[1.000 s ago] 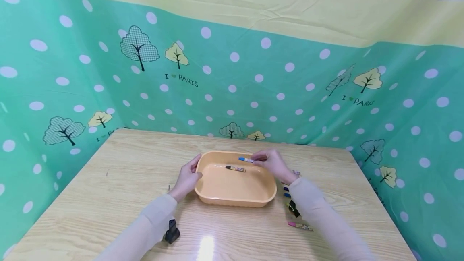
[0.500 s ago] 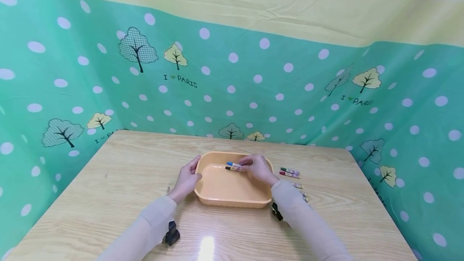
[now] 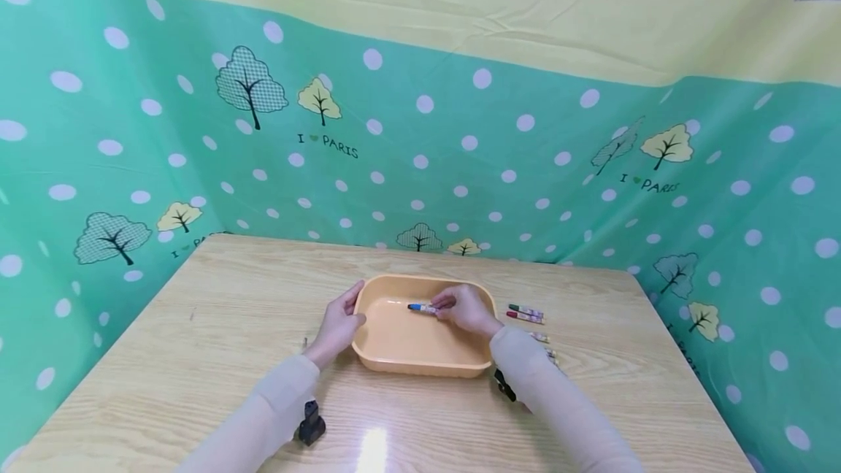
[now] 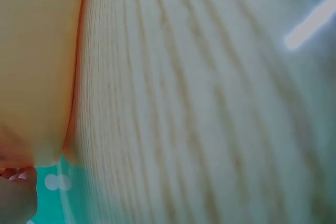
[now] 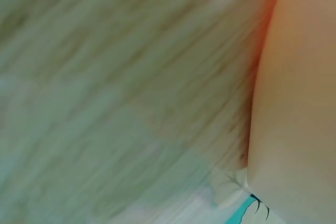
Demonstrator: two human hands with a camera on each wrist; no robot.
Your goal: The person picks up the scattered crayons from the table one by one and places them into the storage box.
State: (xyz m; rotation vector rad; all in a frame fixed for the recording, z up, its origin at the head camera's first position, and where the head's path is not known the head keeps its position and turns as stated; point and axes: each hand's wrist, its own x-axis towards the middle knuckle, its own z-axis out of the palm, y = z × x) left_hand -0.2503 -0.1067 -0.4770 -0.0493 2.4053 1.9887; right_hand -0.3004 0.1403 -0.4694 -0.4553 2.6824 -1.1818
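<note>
And here's the right hand (image 3: 463, 306), thumb and fingers pinching a blue-tipped crayon (image 3: 428, 309) low inside the tray (image 3: 420, 369)! Over on the far side, the left hand (image 3: 340, 321) grips the tray's left end, thumb over the rim, steadying it by the look of things. The step in hand reads as laying the crayon down. Next, I'd judge, it's a soft release: line it up, ease the fingers apart, no roll.

Now look at that crayon: slim, blue at the tip, a pale printed wrapper, its rear end lost in the fingers. A dark tip (image 3: 411, 306) peeks out beyond the blue one, so a second crayon seems to lie under or right beside it; which, I can't tell. The tray is peach-orange, shallow, round-cornered. Out to its right on the wooden table (image 3: 250, 290), green-tipped (image 3: 528, 310) and red-tipped (image 3: 526, 318) crayons lie side by side, more half hidden by the right sleeve (image 3: 558, 393).
</note>
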